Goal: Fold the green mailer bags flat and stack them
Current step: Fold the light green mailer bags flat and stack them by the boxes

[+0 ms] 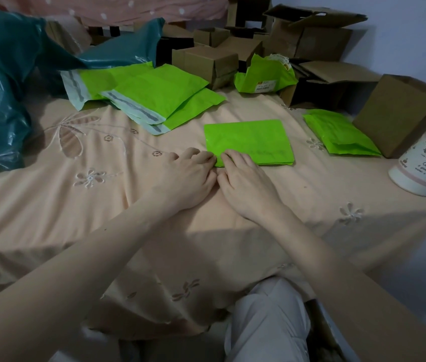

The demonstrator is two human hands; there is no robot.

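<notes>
right now the folded green bag [249,142] lies flat on the peach cloth [102,199], just past both hands. its long side runs left to right, and its near edge faces the person. both hands meet at the bag's near left corner.

the left hand [188,176] rests on the cloth with its fingertips just touching that corner. its fingers look bent only a little, and they press down more than they grab. the right hand [246,181] lies right beside it, a bit more onto the bag, with its fingers flat on the green edge. neither hand is wrapped around anything. the right hand is the nearer one to the rest of the bag, since most of the bag stretches off to the right.

both arms reach forward from the bottom of the picture and come together like a letter v, palms down.

i think the hands are pressing the fold flat. to finish the crease, the right hand would likely slide along the near edge toward the right.

a small pile of folded bags [339,134] lies to the right, well apart from the hands, beside a brown box [394,113]. open green bags [152,97] wait at the back left. one crumpled green bag [264,74] sits among the boxes at the back.
</notes>
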